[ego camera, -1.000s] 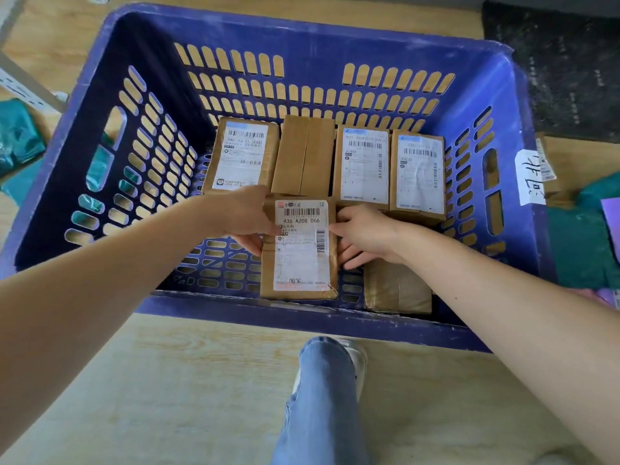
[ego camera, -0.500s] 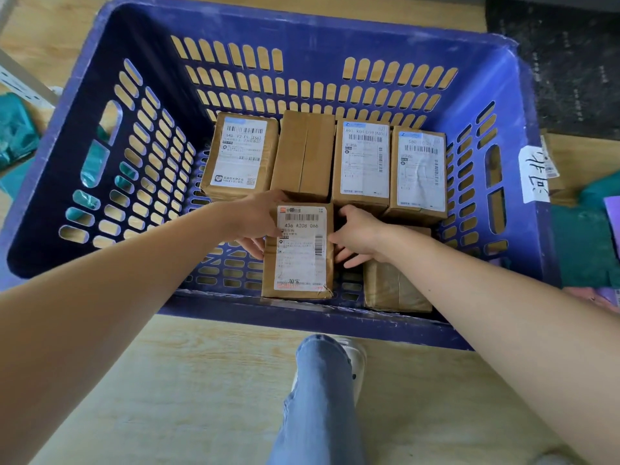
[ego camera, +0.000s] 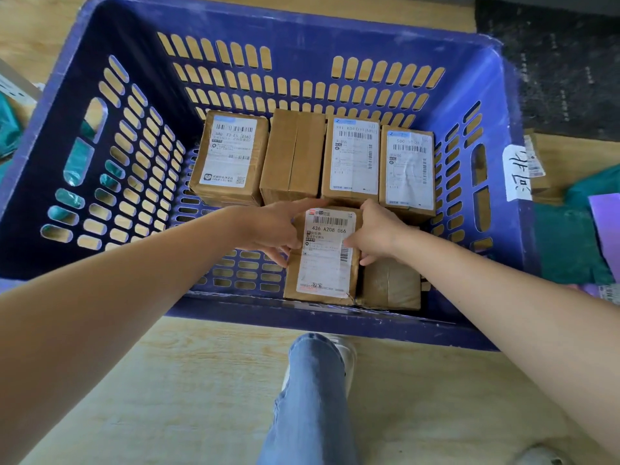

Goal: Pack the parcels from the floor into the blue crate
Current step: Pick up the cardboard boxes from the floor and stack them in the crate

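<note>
Both hands are clamped on one parcel. The left hand (ego camera: pixel 268 226) curls its fingers round the left edge with the thumb over the far end, and the right hand (ego camera: pixel 375 229) pinches the right edge. Between them the labelled parcel (ego camera: pixel 327 260) lies flat on the bottom of the blue crate (ego camera: pixel 302 31), against the near wall. A plain brown parcel (ego camera: pixel 392 283) sits touching its right side, and a row of four parcels (ego camera: pixel 352 156) stands along the far wall.

It looks like a small taped cardboard box – stiff, light, and not likely to crush under a firm hold. The paper label could be slick, so I'd hold it by the long cardboard edges, as these hands do. The crate's left near corner is bare.

Outside the right wall, teal bags (ego camera: pixel 570 243) lie on the floor (ego camera: pixel 167 380) – probably soft mailers yet to be packed.
</note>
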`<state>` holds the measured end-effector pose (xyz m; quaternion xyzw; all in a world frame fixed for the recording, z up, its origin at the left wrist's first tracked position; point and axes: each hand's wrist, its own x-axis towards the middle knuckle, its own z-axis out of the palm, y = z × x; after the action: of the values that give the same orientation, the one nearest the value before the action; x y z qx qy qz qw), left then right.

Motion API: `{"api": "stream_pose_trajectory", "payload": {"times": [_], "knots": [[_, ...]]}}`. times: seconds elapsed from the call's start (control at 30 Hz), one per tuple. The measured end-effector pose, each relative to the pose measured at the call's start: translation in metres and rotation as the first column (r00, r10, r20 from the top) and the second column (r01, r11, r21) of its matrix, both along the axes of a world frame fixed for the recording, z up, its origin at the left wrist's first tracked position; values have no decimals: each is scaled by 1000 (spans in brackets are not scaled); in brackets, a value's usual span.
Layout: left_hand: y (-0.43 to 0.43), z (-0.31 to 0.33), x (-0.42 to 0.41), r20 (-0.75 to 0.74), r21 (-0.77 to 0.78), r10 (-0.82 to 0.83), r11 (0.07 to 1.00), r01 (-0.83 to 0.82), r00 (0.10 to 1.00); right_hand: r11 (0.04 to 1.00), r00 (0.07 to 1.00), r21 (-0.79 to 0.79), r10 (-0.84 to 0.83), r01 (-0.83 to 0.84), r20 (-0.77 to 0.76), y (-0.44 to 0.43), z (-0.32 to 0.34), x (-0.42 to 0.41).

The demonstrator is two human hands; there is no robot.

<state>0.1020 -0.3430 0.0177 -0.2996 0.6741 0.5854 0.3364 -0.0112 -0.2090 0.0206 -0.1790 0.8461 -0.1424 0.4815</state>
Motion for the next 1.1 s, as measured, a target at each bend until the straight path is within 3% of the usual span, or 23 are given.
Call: {"api": "stream_pose_trajectory", "payload": {"times": [0.13, 0.23, 0.33, 0.53, 0.73, 0.87, 1.1], "knots": [[12, -2, -9, -8, -1, -51, 999, 51, 999, 999, 997, 10, 46, -46, -67, 11, 3, -3], [16, -3, -12, 6, -6, -51, 999, 51, 999, 984, 961, 50, 180, -173, -211, 15, 3, -2], [19, 2, -14, 35, -63, -80, 995, 82, 996, 983, 959, 40, 183, -179, -217, 18, 6, -2], [28, 44, -24, 69, -267, -255, 927, 265, 964, 996, 993, -65, 58, -65, -103, 37, 41, -4], [47, 109, -48, -61, -321, -193, 933, 163, 979, 926, 984, -334, -177, 176, 27, 75, 104, -9], [87, 157, -63, -200, -327, -140, 942, 69, 970, 862, 957, -445, -289, 245, -32, 112, 143, -14], [162, 207, -79, -337, -311, -176, 948, 67, 925, 745, 868, -557, -489, 367, -82, 192, 185, -30]]}}
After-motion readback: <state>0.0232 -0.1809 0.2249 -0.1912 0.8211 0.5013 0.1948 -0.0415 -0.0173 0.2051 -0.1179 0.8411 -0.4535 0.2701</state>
